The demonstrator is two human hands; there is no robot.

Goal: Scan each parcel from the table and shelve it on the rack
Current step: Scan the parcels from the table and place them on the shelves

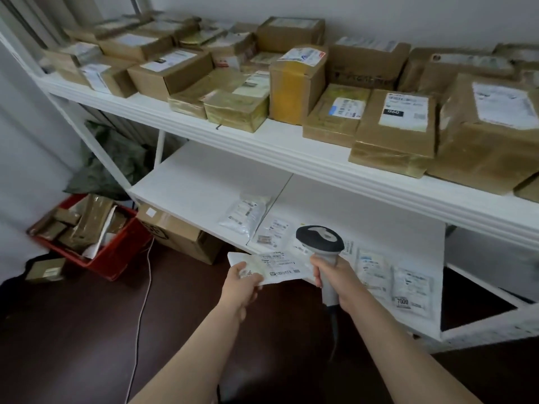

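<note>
Pinching white mailer (280,266) by near corner with left hand (243,282), label up and flat, likely for easy barcode read. Gripping scanner (320,239) handle in right hand (335,275), fingers wrapped round, with head tipped over label. Held just off lower shelf (198,182) edge, near other mailers (248,212), guessing same spot next.

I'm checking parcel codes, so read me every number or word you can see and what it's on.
"7009": white plastic pouch, right end of lower shelf.
"060": black patch on flat brown cardboard box label, upper shelf.
Other labels, including the held white mailer's: too blurred.
</note>
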